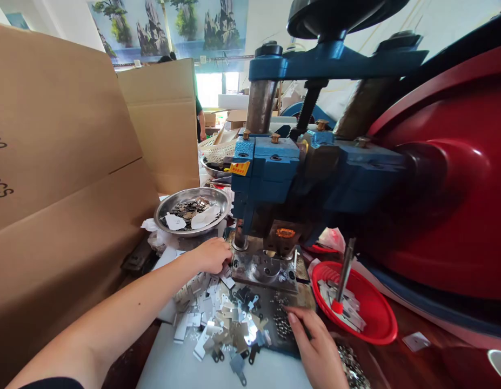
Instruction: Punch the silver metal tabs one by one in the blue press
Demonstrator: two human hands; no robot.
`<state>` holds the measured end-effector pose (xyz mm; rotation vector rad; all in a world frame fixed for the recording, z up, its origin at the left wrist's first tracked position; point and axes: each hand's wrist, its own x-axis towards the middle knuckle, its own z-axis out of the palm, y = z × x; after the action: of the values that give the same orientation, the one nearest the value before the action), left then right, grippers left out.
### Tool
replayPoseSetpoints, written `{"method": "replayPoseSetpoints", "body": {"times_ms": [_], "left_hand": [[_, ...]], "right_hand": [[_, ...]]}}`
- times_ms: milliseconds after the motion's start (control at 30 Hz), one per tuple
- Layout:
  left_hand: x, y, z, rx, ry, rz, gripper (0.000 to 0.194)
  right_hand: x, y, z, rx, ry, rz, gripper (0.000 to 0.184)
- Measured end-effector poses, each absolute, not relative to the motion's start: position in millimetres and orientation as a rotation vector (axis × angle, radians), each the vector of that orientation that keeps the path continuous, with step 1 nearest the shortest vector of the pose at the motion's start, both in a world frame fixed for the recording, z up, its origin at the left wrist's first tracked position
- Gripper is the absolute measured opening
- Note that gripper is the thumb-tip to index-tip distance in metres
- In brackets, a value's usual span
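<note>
My left hand (215, 255) is at the left side of the press's metal die base (266, 269), its fingers curled in; whatever they hold is hidden. My right hand (317, 343) is low on the right, thumb and forefinger close together at a scatter of small shiny metal pieces (281, 320). Anything between those fingertips is too small to make out. Between the hands lies a loose heap of flat metal plates (229, 319), some with rounded, holed tabs. Above the die base stands the blue press head (270, 167).
A steel bowl (159, 219) with flat pieces stands at the left, before tall cardboard boxes (64, 129). At the right is a red basin (390, 329) holding plates and a red-tipped rod (345, 273). A large red flywheel (448, 178) fills the right side. A person (201, 121) stands far back.
</note>
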<state>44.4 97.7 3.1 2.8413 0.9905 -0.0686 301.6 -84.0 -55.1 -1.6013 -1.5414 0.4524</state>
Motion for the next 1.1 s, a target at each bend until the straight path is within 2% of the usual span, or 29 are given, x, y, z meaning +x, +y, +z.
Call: {"method": "replayPoseSetpoints", "body": {"times_ms": [267, 367, 433, 567, 733, 833, 967, 1100], "left_hand": [[12, 59, 10, 2.806, 1.019, -0.092, 0.012], [2, 39, 11, 2.690, 1.229, -0.064, 0.021], [2, 28, 12, 2.568, 1.303, 0.085, 0.024], [19, 6, 10, 2.022, 1.356, 0.458, 0.026], [56, -24, 5, 1.182, 1.136, 0.489, 0.030], [68, -35, 5, 0.969, 1.047, 0.529, 0.033], [71, -40, 4, 0.710, 1.028, 0.566, 0.039], [70, -43, 1, 0.699, 1.060, 0.558, 0.034]], "right_hand": [[297, -82, -49, -1.586, -1.541, 0.493, 0.032], [293, -78, -46, -1.568, -1.556, 0.543, 0.031], [287, -75, -46, -1.554, -1.555, 0.603, 0.031], [265, -71, -43, -1.530, -1.450, 0.839, 0.036], [236, -68, -23, -1.375, -1.176, 1.268, 0.054], [232, -68, -13, -1.280, -1.002, 1.476, 0.053], [239, -72, -12, -1.237, -0.830, 1.488, 0.047], [245, -77, -13, -1.245, -0.816, 1.444, 0.045]]}}
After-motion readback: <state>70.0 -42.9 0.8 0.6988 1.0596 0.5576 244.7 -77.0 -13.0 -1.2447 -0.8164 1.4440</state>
